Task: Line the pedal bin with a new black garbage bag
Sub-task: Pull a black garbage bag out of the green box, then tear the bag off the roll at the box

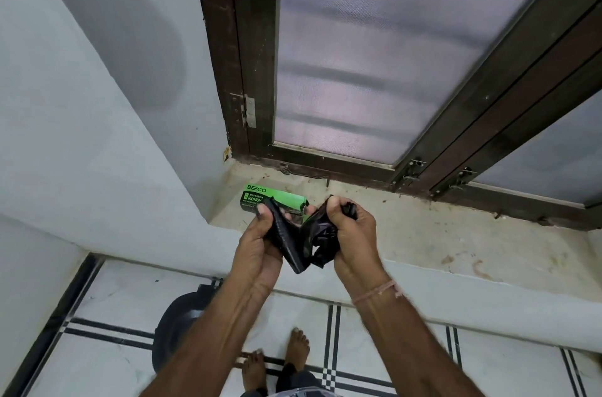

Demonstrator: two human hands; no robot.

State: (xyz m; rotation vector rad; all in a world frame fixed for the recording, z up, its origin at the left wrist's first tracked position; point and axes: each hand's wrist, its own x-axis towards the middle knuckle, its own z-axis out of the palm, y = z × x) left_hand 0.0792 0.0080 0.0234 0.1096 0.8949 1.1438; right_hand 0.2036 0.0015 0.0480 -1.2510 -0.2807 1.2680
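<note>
Both forearms reach up from the bottom of my view, and between them, far below, my bare feet (277,361) stand on the striped floor tiles (114,308). Beside my left forearm sits the pedal bin (177,328), dark and round, its lid apparently shut, though my arm hides much of it. I stand close to it so the liner has only a short way to travel.

Higher up, my left hand (260,243) is clamped on the folded end of the black garbage bag (306,237), thumb pressing the flat strip against my fingers. My right hand (350,230) is closed in a fist around the crumpled end. I hold the two ends apart like this because, I judge, the bag needs pulling open before it can go in.

Just behind my hands, the green box of bags (273,199) lies on the stone window ledge (456,243), left where I can reach it. Beyond it rises the dark window frame (254,71) with frosted panes.
</note>
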